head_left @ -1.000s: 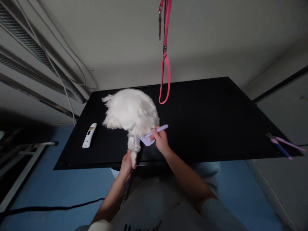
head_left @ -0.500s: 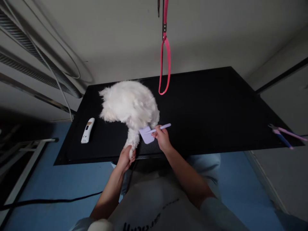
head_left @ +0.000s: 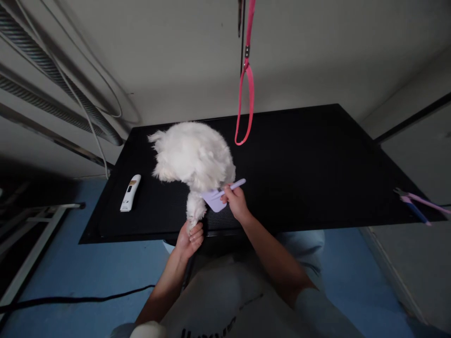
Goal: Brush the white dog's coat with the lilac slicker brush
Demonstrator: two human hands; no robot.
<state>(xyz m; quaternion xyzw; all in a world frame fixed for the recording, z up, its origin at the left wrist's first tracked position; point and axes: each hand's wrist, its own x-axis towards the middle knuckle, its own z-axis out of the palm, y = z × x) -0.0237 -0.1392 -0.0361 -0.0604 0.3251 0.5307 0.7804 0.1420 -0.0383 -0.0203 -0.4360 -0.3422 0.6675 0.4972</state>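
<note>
A white, fluffy dog [head_left: 193, 152] is on the black table [head_left: 299, 164], left of its middle. One of its legs [head_left: 196, 209] stretches toward me over the front edge. My left hand [head_left: 190, 240] is closed around the paw at the end of that leg. In my right hand [head_left: 235, 201] is a lilac slicker brush [head_left: 214, 202], held by its handle. The brush's wide head lies against the inner side of the stretched leg, close under the dog's body. Its bristles are hidden from me.
White clippers [head_left: 130, 192] lie on the table's left side. Nail clippers [head_left: 410, 202] with pink and blue handles rest at the right end. A pink loop leash [head_left: 244, 105] hangs over the back edge. Grey ribbed hoses [head_left: 70, 89] run along the wall at left.
My left hand has turned and keeps its grip on the paw. The brush has tilted and moved slightly left against the leg. The whole view has shifted a little.
</note>
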